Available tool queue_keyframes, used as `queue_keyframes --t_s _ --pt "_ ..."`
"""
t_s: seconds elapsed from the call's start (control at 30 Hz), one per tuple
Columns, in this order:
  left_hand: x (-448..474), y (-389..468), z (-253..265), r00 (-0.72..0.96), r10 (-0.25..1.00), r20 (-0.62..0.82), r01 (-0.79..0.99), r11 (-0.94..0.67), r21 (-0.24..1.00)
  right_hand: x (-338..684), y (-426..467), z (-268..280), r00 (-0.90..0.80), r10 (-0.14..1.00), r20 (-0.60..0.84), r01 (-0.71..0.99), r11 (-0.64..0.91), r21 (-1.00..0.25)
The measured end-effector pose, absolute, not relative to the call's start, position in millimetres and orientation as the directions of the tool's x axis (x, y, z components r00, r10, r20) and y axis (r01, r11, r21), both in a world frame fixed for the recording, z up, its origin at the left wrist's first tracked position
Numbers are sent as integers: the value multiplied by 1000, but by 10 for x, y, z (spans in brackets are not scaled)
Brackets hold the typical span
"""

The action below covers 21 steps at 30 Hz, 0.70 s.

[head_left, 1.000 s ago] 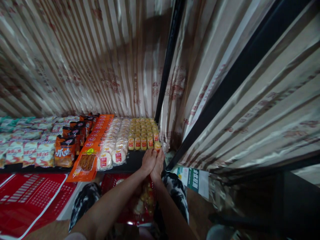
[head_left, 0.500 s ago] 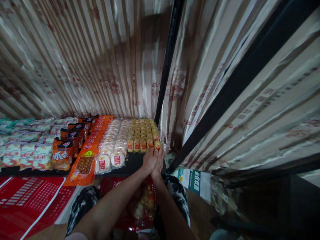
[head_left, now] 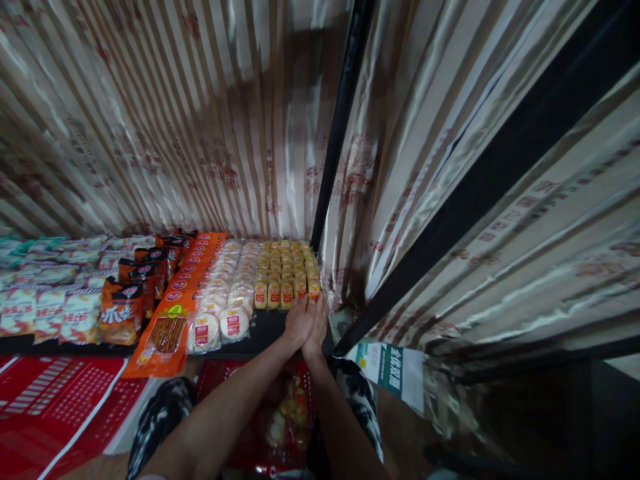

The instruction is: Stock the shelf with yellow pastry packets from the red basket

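Side by side, my left hand [head_left: 299, 323] and my right hand [head_left: 316, 325] reach the front of the right-hand column of small yellow packaged cakes [head_left: 287, 293]. Both hands have stretched fingers and touch each other. Their fingertips meet the front cake [head_left: 314, 288] of that column, covering its lower part. The cakes stand in tight columns on a black shelf [head_left: 270, 331]. Left of them lie two columns of round white packaged crackers [head_left: 235, 323], then an orange snack pack [head_left: 167, 333] at the front of a stack.
Orange-black bags [head_left: 120, 313] and white bags [head_left: 80, 317] line the shelf further left. Below sit a red basket [head_left: 55, 407] and a red container [head_left: 235, 440] with packets inside. Black posts [head_left: 345, 127] and pleated curtains [head_left: 240, 133] bound the shelf; printed packaging [head_left: 395, 373] lies lower right.
The front cake at my fingertips has moved back slightly and now stands level with the neighbouring front cakes. My hands have stayed together in nearly the same place.
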<state>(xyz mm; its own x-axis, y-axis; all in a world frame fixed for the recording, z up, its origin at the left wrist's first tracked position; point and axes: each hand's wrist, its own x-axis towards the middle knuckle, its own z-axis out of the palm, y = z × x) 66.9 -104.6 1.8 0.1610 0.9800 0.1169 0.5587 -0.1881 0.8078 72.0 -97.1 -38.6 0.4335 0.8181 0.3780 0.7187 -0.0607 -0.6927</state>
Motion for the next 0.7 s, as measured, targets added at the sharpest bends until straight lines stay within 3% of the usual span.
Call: queue_keyframes --t_s 0.27,0.43,0.7 --pt "407 -1038 362 51 997 58 554 -77 829 739 -933 -416 424 832 358 666 -19 -746" --pt "376 -1029 293 58 998 25 552 -53 832 719 -992 -308 430 849 306 633 -42 -773" --pt "267 -939 186 47 998 -32 581 -1 814 700 -1139 -176 421 864 277 709 -122 -695"
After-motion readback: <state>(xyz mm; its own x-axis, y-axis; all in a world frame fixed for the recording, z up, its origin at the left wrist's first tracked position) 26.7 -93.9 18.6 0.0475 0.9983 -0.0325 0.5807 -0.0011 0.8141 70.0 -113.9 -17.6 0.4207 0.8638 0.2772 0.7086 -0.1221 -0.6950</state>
